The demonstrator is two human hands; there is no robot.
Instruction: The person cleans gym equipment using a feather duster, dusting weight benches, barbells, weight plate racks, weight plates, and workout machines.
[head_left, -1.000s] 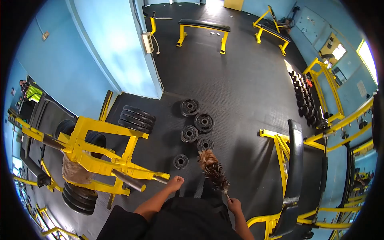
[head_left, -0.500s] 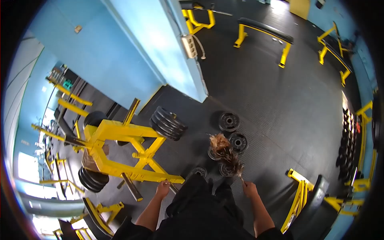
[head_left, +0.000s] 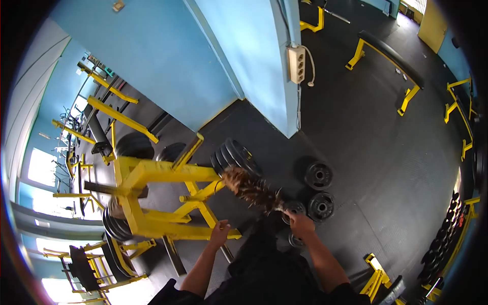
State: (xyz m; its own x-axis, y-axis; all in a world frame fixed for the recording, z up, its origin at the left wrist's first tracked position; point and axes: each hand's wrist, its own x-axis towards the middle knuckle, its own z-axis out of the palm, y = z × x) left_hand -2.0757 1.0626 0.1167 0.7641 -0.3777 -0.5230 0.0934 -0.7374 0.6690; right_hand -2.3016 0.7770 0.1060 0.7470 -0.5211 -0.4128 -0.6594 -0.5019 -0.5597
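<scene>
Feather duster [head_left: 251, 193] slants forward-left.

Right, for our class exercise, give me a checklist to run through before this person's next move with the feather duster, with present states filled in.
1. Right hand gripping the feather duster at its handle end: ok.
2. Left hand off the yellow frame: cannot tell; they overlap in view.
3. Feathers touching the stacked plates: cannot tell; they overlap in view.
4. Floor near the legs free of loose weight plates: not ok; several lie there.
5. Power strip apart from the duster: ok.
</scene>
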